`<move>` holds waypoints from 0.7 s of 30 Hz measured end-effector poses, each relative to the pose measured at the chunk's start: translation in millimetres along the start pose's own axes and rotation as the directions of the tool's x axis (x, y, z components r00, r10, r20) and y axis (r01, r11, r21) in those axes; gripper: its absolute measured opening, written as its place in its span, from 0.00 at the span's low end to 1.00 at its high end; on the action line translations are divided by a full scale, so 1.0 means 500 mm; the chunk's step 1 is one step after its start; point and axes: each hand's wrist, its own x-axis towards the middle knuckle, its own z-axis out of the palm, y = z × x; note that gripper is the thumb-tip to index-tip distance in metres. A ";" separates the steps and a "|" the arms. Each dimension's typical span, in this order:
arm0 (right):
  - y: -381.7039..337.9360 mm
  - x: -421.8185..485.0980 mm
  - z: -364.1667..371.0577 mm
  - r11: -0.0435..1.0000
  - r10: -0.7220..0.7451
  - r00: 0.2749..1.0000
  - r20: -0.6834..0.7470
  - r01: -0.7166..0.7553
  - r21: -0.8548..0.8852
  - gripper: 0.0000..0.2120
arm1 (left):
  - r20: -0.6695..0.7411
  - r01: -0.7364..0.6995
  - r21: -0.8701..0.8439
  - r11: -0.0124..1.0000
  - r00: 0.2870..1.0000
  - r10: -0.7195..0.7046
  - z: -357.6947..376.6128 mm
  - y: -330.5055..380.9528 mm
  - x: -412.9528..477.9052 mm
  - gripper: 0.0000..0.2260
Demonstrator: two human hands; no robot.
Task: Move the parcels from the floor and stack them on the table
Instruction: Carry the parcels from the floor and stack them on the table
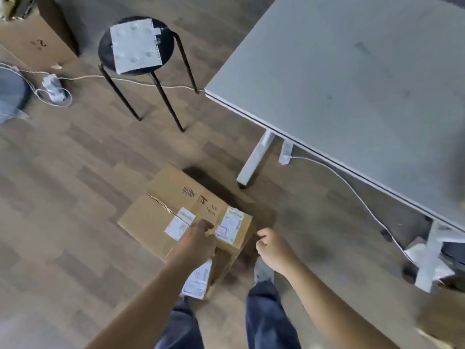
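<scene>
A brown cardboard parcel (166,197) with handwriting and white labels lies on the wooden floor in front of my feet. At its near right corner sits what looks like a smaller labelled box (232,229). My left hand (197,244) hovers over the near edge of the parcel, fingers loosely bent, with no clear grip on anything. To the right of the smaller box, my right hand (270,249) hangs with loosely curled fingers and holds nothing. The grey table (352,79) stands to the upper right with its top bare.
A black stool (166,50) carrying a white sheet stands beyond the parcel. Another cardboard box (30,39) sits at the far left. White cables and a power strip (285,152) run across the floor near the table leg (255,161).
</scene>
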 end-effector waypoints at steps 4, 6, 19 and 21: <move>0.070 0.092 0.101 0.985 0.172 0.983 -0.067 -0.170 0.044 0.20 | 0.127 0.013 0.043 0.999 0.992 -0.019 0.049 -0.052 0.152 0.19; 0.100 0.142 0.155 0.973 0.223 0.972 -0.072 -0.217 0.082 0.21 | 0.167 -0.014 0.129 0.992 0.986 -0.008 0.078 -0.087 0.218 0.20; 0.189 0.356 0.386 0.863 0.242 0.960 -0.141 -0.147 0.484 0.16 | 0.310 0.004 0.112 0.994 0.950 -0.039 0.224 -0.227 0.421 0.21; 0.181 0.341 0.372 0.844 0.230 0.963 -0.139 -0.127 0.521 0.16 | 0.295 0.048 0.051 0.998 0.953 -0.061 0.225 -0.213 0.397 0.20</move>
